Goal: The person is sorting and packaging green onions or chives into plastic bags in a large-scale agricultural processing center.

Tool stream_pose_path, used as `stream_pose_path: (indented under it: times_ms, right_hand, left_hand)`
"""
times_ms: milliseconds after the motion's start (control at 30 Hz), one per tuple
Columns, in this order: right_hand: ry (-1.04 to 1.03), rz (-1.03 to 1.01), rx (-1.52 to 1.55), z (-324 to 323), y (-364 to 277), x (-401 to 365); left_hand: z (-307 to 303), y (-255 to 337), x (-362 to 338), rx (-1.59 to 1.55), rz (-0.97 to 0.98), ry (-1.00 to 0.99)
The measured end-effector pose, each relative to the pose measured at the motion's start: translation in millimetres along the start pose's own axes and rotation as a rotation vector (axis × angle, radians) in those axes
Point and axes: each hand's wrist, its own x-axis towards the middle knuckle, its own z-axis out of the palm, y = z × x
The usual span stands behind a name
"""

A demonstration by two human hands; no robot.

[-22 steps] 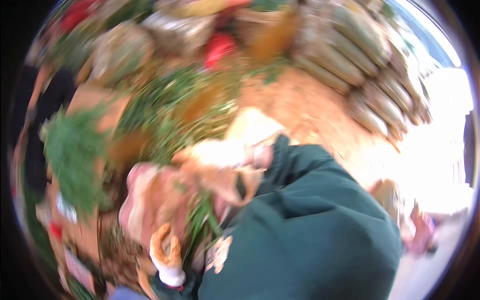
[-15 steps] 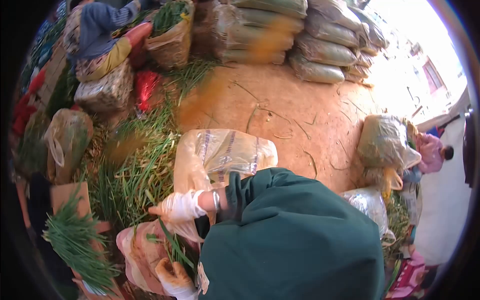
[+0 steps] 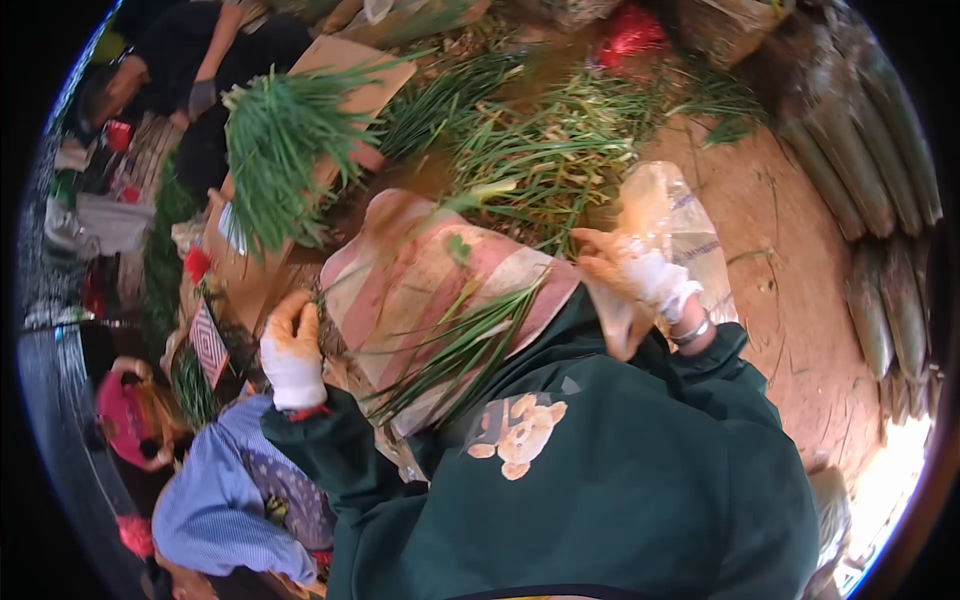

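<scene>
My left hand [image 3: 292,350], in a white wrap with orange-stained fingers, hovers left of my lap. Its fingers are loosely bent, with a gap beside the thumb and nothing visible in them. My right hand [image 3: 630,265], wrapped in white, has its fingers stretched out over a clear plastic bag [image 3: 690,225]. Across my lap lies a pink-and-white striped cloth [image 3: 400,265]. A loose bunch of long green scallions [image 3: 465,345] rests on it, apart from both hands. Beyond the cloth spreads a pile of scallions [image 3: 560,145] with pale stalks.
A large scallion bunch [image 3: 290,150] lies on a brown board [image 3: 375,90] at upper left. Close by at lower left is a person in a blue striped sleeve [image 3: 225,500]. Filled long sacks [image 3: 850,140] stack at right beside the brown floor [image 3: 780,330].
The view has swung left, bringing my lap and the striped cloth to the middle. My left hand has moved away from the scallions on my lap; my right hand stays by the bag.
</scene>
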Motion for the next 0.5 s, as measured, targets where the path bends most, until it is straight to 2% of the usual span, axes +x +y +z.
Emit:
stream_pose_path:
  times_ms: [33, 67, 133, 200, 233, 300, 333, 367, 433, 467, 500]
  right_hand:
    - [0.005, 0.045, 0.019, -1.6, 7.5, -5.7]
    - [0.007, 0.049, -0.067, -1.9, 10.2, -8.7]
    - [0.008, 0.053, -0.154, -5.6, 0.8, -11.5]
    - [0.061, 0.072, -0.226, -10.7, -17.8, -8.6]
    - [0.060, 0.061, -0.234, -10.0, -20.5, -4.0]
    - [0.180, -0.137, -0.235, -2.6, -26.6, 9.3]
    - [0.181, -0.177, -0.103, 2.5, -30.4, 20.6]
    - [0.178, -0.186, -0.108, 3.7, -36.0, 27.5]
    - [-0.182, -0.097, 0.105, 6.1, -44.6, 35.5]
    - [-0.197, 0.007, 0.220, 7.4, -46.1, 34.0]
    - [-0.212, 0.020, 0.224, 3.4, -51.8, 31.8]
  left_hand:
    - [-5.3, -26.5, 2.9, 0.141, 0.238, 0.088]
    - [-10.9, -19.3, -4.0, 0.158, 0.228, 0.099]
    - [-4.7, 7.8, -21.0, 0.612, 0.311, 0.190]
    - [19.0, 9.2, -34.1, 0.390, 0.411, 0.151]
    - [40.9, 11.6, -43.8, 0.178, 0.382, 0.124]
    - [65.4, 46.5, -58.3, 0.231, 0.414, -0.038]
    - [80.8, 57.7, -64.6, 0.144, 0.404, -0.103]
    - [90.9, 65.9, -69.9, 0.160, 0.432, -0.129]
    - [107.7, 72.0, -75.3, 0.088, 0.421, -0.294]
    - [115.0, 74.0, -80.1, 0.102, 0.399, -0.319]
    - [119.3, 74.7, -84.8, 0.119, 0.374, -0.348]
